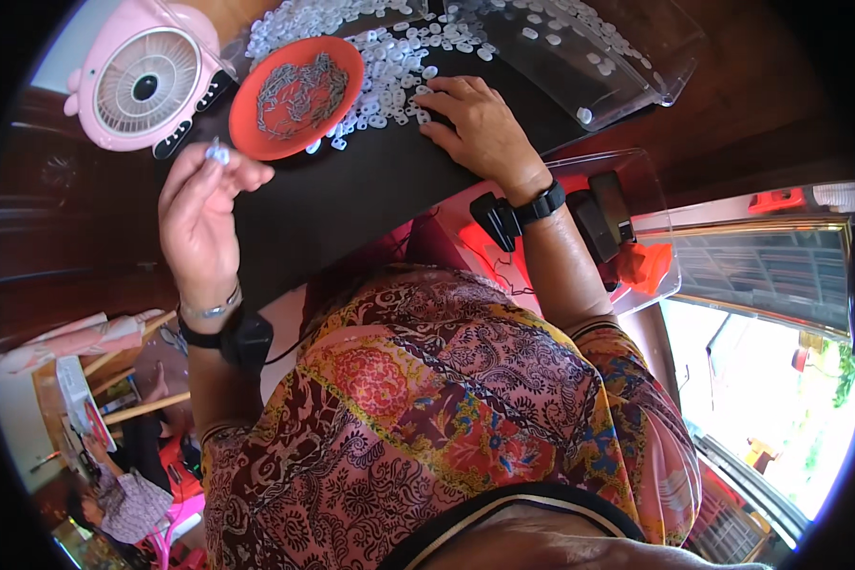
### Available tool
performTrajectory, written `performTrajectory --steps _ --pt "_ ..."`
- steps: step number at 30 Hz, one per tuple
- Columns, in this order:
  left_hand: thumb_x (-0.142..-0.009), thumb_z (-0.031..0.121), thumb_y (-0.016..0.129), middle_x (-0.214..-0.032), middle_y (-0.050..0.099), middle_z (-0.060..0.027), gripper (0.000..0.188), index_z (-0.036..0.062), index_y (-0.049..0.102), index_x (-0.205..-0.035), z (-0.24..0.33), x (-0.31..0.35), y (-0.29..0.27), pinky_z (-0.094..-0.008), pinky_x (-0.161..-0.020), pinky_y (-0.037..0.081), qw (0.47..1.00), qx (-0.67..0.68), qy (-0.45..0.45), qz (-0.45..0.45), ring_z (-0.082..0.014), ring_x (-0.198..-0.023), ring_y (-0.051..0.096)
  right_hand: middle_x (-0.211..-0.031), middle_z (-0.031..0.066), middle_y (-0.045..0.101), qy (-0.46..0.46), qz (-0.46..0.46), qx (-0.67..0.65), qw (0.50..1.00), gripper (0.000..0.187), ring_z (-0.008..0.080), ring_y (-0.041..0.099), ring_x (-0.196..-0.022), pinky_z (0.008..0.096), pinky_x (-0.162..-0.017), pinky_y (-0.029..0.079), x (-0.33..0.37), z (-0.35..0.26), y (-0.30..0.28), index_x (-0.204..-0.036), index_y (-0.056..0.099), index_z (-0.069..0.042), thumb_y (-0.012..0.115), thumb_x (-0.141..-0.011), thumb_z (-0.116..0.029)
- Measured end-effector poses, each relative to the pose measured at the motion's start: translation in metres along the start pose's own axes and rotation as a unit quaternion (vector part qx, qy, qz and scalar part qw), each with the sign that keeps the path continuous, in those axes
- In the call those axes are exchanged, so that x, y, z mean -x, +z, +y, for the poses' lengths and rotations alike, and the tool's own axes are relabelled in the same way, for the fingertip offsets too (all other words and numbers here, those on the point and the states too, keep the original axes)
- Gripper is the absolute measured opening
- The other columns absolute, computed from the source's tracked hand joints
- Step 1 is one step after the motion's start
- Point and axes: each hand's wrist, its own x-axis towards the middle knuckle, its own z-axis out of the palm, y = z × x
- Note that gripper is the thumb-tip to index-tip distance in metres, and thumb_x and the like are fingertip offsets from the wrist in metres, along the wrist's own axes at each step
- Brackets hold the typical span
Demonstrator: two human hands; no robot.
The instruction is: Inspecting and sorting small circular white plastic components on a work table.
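Between the thumb and forefinger of my left hand (199, 223) is a small white plastic clip (218, 155), with a thin metal tip standing up from it. This hand is raised at the left edge of the dark work mat (323, 209), just below an orange-red plate (244, 119). Many thin grey metal pins or screws (304, 95) lie in the plate. My right hand (484, 131) rests palm down at the right side of a spread of small white plastic pieces (385, 71). Its fingers are apart, and the fingertips touch the pieces.
A pink fan (145, 87) stands left of the plate. Clear plastic trays (589, 76) with white pieces lie at the back right. A clear bin (670, 275) with dark and red items is beside my right forearm. Another person (138, 503) sits at the lower left.
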Motion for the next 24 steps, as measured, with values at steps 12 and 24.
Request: performTrajectory --steps 12,24 --pt "-0.089 0.015 0.049 -0.076 0.062 -0.0078 0.017 0.0008 0.059 -0.088 -0.037 -0.029 0.002 -0.0274 -0.069 0.046 0.995 0.017 -0.081 -0.064 -0.0196 -0.072 0.063 -0.118 0.0086 0.058 -0.006 -0.009 0.011 1.000 0.031 0.0277 0.051 -0.110 0.0389 -0.093 0.042 0.018 0.006 -0.020 -0.109 0.064 -0.012 0.064 -0.080 -0.023" --pt "-0.088 0.016 0.051 -0.072 0.061 -0.0031 0.016 0.0034 0.059 -0.082 -0.069 -0.050 -0.026 -0.0231 -0.065 0.044 0.970 0.082 -0.191 -0.123 -0.0135 -0.067 0.061 -0.112 0.0115 0.061 0.106 -0.019 0.002 0.994 0.030 0.0293 0.055 -0.106 0.0364 -0.092 0.044 -0.018 -0.021 -0.007 -0.108 0.063 -0.007 0.065 -0.079 -0.013"
